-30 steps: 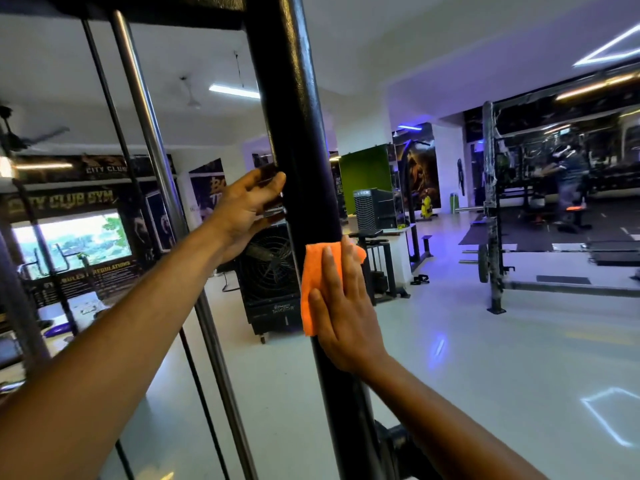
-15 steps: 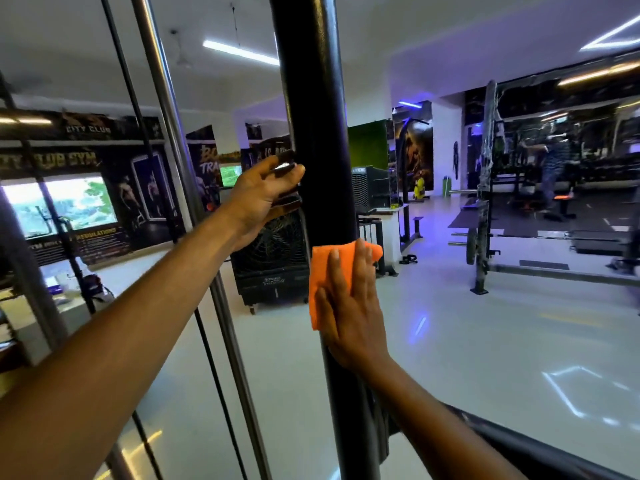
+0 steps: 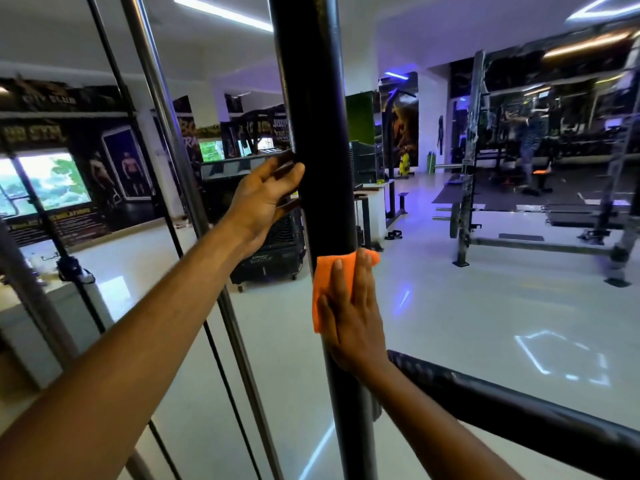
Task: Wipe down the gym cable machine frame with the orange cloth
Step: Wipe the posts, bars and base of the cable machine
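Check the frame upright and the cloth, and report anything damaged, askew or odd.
Nothing stands out. The orange cloth lies flat on the black upright under the right hand, whose fingers are straight. The left hand rests on the upright higher up. The paint shows only glare, no visible dents.

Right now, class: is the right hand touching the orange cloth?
Touching. The head view shows the right hand pressed flat on the orange cloth, straight fingers holding it against the black upright post.

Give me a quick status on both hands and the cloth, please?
Left hand braced on black upright, fingers straight. Right hand pressing orange cloth flat against it. Black crossbar just below right wrist.
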